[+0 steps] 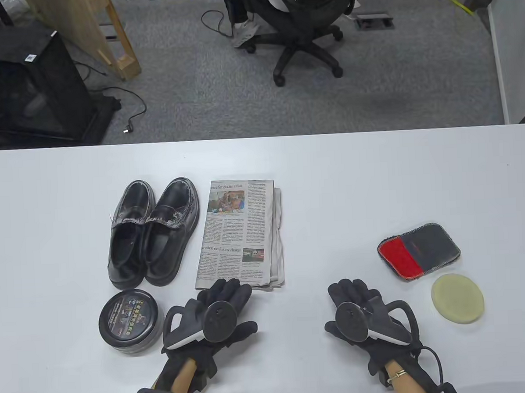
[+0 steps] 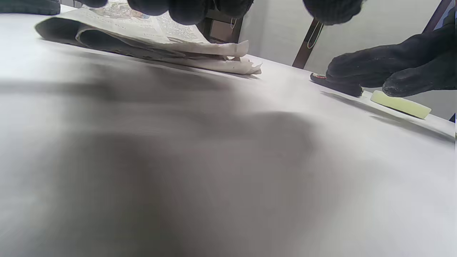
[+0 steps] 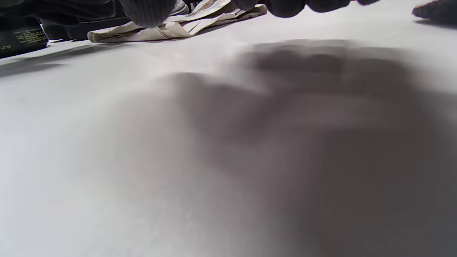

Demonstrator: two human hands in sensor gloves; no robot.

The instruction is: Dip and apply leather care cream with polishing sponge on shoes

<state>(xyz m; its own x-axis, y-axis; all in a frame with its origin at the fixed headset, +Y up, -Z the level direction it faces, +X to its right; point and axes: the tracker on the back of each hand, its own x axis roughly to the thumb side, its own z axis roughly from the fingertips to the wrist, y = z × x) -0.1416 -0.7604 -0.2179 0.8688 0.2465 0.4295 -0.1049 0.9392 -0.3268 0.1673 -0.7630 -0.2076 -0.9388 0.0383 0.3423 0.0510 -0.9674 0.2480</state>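
Observation:
A pair of worn black leather shoes (image 1: 152,232) stands at the table's left. A closed round black cream tin (image 1: 130,320) lies in front of them, also at the right wrist view's left edge (image 3: 21,39). A pale yellow round sponge (image 1: 457,298) lies at the right, also in the left wrist view (image 2: 400,104). My left hand (image 1: 222,302) rests empty on the table between tin and newspaper, fingers spread near the paper's front edge. My right hand (image 1: 353,293) rests empty on the table, left of the sponge.
A folded newspaper (image 1: 240,233) lies right of the shoes, also in the left wrist view (image 2: 150,39). A red and grey cloth pad (image 1: 419,250) lies behind the sponge. The table's far edge (image 1: 259,138) faces an office chair (image 1: 299,23).

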